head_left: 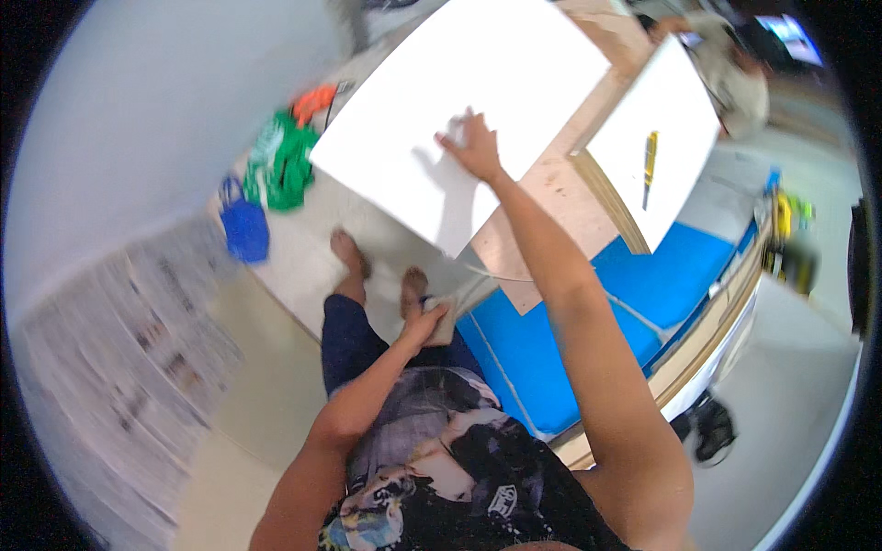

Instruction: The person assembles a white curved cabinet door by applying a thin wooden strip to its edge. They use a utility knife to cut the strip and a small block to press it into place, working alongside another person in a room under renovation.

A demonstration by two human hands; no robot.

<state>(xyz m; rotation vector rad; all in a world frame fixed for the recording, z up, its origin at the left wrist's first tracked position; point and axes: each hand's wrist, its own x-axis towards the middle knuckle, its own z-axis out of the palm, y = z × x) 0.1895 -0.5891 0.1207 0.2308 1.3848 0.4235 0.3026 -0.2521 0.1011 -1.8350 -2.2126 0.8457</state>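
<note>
My right hand [473, 149] reaches out over a large white board [524, 73], its fingers spread and touching or just above the surface. The hand's shadow falls on the board. Lower down, close to my body, my left hand [422, 327] is closed round a small pale beige block-like piece [442, 323]; its exact kind is unclear. Beneath the white board lies a light brown wooden sheet [528, 216]. To the right, a stack of white-topped panels [675, 119] carries a yellow and black tool [650, 170], perhaps a utility knife.
Blue cushions or panels [542, 358] stand at my right. Left of the board lie a green bag [283, 161], a blue bag [243, 225] and an orange item [313, 105]. Another person [735, 83] is at the far right. Black footwear [712, 427] sits at the lower right.
</note>
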